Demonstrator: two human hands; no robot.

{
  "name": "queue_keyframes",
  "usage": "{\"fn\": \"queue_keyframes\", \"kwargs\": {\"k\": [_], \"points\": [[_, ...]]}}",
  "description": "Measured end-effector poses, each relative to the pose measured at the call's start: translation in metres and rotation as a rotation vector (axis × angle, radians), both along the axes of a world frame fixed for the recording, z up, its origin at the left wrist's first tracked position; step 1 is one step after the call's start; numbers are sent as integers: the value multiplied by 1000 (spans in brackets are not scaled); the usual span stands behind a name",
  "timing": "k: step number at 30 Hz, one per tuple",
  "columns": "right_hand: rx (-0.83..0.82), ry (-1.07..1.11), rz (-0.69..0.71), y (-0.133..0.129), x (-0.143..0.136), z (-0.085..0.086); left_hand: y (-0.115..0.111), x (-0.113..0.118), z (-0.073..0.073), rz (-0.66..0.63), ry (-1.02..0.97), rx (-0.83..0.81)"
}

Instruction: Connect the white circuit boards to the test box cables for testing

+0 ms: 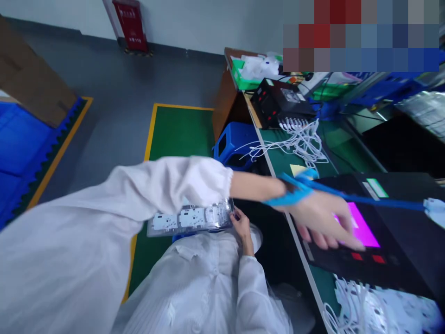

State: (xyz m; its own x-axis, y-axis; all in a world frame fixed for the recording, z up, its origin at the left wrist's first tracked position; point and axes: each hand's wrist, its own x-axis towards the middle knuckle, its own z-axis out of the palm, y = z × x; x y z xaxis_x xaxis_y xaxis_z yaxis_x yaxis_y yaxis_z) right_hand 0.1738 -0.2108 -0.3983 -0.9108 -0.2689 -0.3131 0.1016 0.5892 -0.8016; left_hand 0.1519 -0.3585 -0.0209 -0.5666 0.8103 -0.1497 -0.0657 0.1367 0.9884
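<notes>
My left arm, in a white sleeve, reaches across to the right over the bench. My left hand, smeared by motion, wears a blue wrist strap. It is over a black device with a lit magenta screen. One finger stretches near a red button; whether it touches is unclear. Nothing shows in that hand. Down at my lap, my right hand grips the right end of a clear plastic tray bearing several white circuit boards. My left sleeve partly hides the tray.
White cables lie by a second black box on the bench. Behind it is a green bin. More cables and white boards lie bottom right. A blue stool stands under the bench; blue crates are left.
</notes>
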Motion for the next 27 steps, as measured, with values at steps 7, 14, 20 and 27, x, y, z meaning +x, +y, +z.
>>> {"fn": "queue_keyframes", "kwargs": {"k": [7, 14, 20, 27], "points": [[-419, -351, 36, -4, 18, 43, -119, 0, 27, 233, 6, -405], [-747, -507, 18, -19, 49, 133, -157, 43, 36, 209, 84, -854], [-856, -450, -127, 12, 106, 228, -162, 77, 21, 4, 490, -1165], [-976, -253, -432, 73, 207, 296, -109, 105, 23, -114, 1072, -1029]]}}
